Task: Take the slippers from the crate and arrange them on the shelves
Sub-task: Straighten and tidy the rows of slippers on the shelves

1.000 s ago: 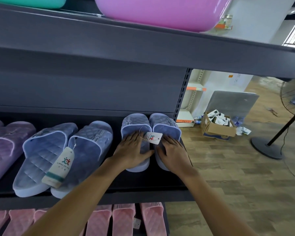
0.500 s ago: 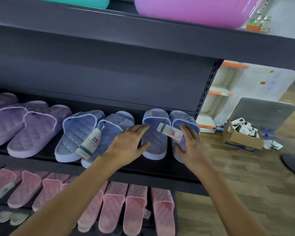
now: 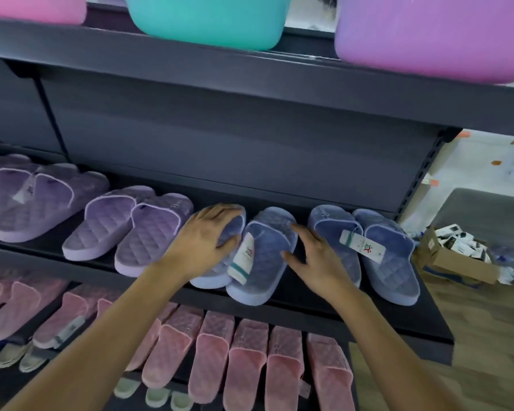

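- The blue pair lies on the middle shelf, toes toward the back panel and heels close to the front edge. It sits between the purple pair and the end pair.
- Your left hand lies palm-down over the left slipper of the pair, fingers lightly curved across its strap. No firm grip shows.
- Your right hand is spread open and holds nothing. Its index finger and thumb touch the outer side of the right slipper.
- Risk: the heels are near the front edge. A pull toward you would likely tip a slipper off onto the pink slippers below.
- Risk: the tag lies in the seam between the two slippers. Pressing them together may trap or crease it.
- Risk: the left slipper is just beside the purple pair. A leftward push would likely shift that pair out of line.
- Risk: your right hand works in the gap next to the end pair, which sits at the open end of the shelf. A sideways sweep could knock it off.
- Appearance: pale blue, with a quilted diamond footbed, a wide strap and a thick sole. It likely slides easily on the smooth shelf.
- Alignment: the pair's heels angle toward your left, while the end pair's heels angle right. The wide-angle lens may exaggerate this.
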A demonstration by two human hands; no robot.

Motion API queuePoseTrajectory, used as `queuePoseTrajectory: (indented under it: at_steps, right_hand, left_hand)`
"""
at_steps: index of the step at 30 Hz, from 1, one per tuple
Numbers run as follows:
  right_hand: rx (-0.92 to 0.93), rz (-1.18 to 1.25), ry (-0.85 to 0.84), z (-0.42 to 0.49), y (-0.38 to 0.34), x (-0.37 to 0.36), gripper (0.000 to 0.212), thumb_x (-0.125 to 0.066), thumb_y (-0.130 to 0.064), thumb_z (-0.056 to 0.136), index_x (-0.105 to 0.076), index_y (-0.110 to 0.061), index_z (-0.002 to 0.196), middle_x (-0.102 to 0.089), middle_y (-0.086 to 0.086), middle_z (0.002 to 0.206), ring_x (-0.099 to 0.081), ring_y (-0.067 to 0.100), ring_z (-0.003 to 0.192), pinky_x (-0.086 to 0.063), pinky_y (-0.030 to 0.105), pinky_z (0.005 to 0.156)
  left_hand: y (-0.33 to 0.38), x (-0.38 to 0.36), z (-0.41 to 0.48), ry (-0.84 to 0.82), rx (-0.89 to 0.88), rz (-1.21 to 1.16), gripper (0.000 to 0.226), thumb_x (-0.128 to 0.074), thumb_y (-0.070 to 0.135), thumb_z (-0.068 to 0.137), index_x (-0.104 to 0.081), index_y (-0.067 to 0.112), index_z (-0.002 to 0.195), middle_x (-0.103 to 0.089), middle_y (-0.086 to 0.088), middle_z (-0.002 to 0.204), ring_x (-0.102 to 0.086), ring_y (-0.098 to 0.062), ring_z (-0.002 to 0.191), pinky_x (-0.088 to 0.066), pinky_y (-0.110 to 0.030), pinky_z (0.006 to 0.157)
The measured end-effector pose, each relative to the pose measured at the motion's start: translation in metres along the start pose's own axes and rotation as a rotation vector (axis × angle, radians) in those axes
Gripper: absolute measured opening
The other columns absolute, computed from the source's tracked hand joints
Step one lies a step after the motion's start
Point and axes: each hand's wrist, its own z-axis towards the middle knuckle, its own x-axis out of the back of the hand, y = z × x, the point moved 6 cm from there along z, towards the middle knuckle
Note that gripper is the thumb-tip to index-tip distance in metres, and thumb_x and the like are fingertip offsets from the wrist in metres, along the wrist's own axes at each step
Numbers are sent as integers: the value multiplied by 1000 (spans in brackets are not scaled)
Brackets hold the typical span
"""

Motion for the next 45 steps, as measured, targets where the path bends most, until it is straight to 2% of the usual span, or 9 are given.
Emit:
queuePoseTrajectory:
  at_steps: [5,8,11,16,21,28,33,37,45]
  right_hand:
    - [-19,4,93,12,-23,-16,50,-59,-27,89,-44,-14,135,-47,5,139,-45,23,126,-40,32,99]
    - [-22,-16,205,12,-38,-18,41,-55,-31,89,-56,-11,124,-57,6,128,-54,24,118,-45,34,92]
    - [-11,-23,277,10,-51,-21,49,-44,-42,82,-62,-9,113,-64,8,115,-61,27,105,-49,33,84]
    - [-96,15,399,-3,-55,-23,47,-45,-49,80,-68,-11,95,-71,4,91,-67,22,80,-56,36,65]
    - [-314,60,163,0,-52,-44,42,-66,-51,77,-64,-14,96,-69,4,90,-65,23,84,-51,38,75]
    - [-414,209,94,10,-51,-43,14,-65,-26,81,-61,-12,81,-62,-3,74,-57,14,70,-43,29,67]
    - [-383,509,150,12,-62,-35,7,-69,-24,81,-66,-27,75,-68,-10,75,-62,4,71,-48,21,72]
    - [-310,470,100,19,-77,-42,18,-67,-34,83,-70,-18,89,-71,0,85,-66,16,85,-51,35,80]
    - [-322,267,73,4,-49,-45,19,-53,-16,92,-66,-14,104,-70,6,94,-64,20,85,-48,39,81]
  left_hand:
    - [-47,1,-3,-85,54,12,87,-18,64,70,-40,15,138,-44,-3,140,-41,-23,128,-31,-33,105]
    - [-58,-3,0,-118,15,-43,83,-27,64,75,-38,14,140,-41,-4,143,-38,-23,130,-30,-32,106]
    - [-62,-8,7,-148,-25,-86,60,-52,38,90,-33,15,143,-35,-3,147,-33,-23,134,-27,-31,108]
    - [-65,-14,11,-112,-70,-135,62,-58,25,90,-29,17,144,-32,-3,148,-30,-24,135,-27,-33,109]
    - [-65,-26,8,-122,-29,-214,67,-56,28,90,-20,18,146,-18,-2,152,-15,-22,140,-23,-34,112]
    - [-73,-22,8,-53,-30,-312,60,-45,2,91,-27,21,145,-23,0,150,-22,-20,138,-35,-33,103]
    - [-77,-23,10,-99,-41,-327,62,-52,5,90,-28,21,145,-24,0,150,-23,-20,137,-34,-34,104]
    - [-76,-22,12,-82,-16,-357,62,-54,3,88,-31,19,143,-26,-3,149,-27,-23,136,-36,-35,101]
    - [-77,-28,17,-76,88,-348,64,-49,-9,84,-32,14,142,-30,-12,146,-40,-29,129,-39,-32,99]
